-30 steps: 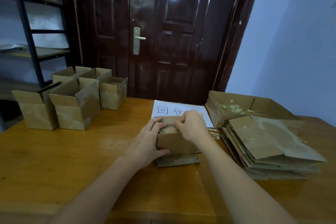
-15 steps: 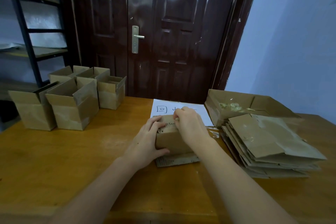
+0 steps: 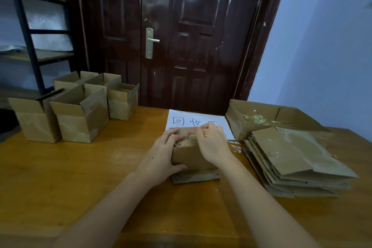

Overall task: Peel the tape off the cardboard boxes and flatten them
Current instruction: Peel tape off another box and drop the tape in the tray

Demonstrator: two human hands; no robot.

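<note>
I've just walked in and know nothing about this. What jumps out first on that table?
Two hands meet at mid-table on a small cardboard box: the left hand grips its side while the right hand picks at its top. To the right lies a stack of flattened boxes, with an open tray-like box behind it. At the far left stands a cluster of upright open boxes, and a dark door looms behind.

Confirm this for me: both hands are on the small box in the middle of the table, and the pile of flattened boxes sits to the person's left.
Not quite. Both the left hand and right hand are on the small box, but the pile of flattened boxes sits to the person's right, as the head view shows. The upright open boxes are the ones on the left.
</note>
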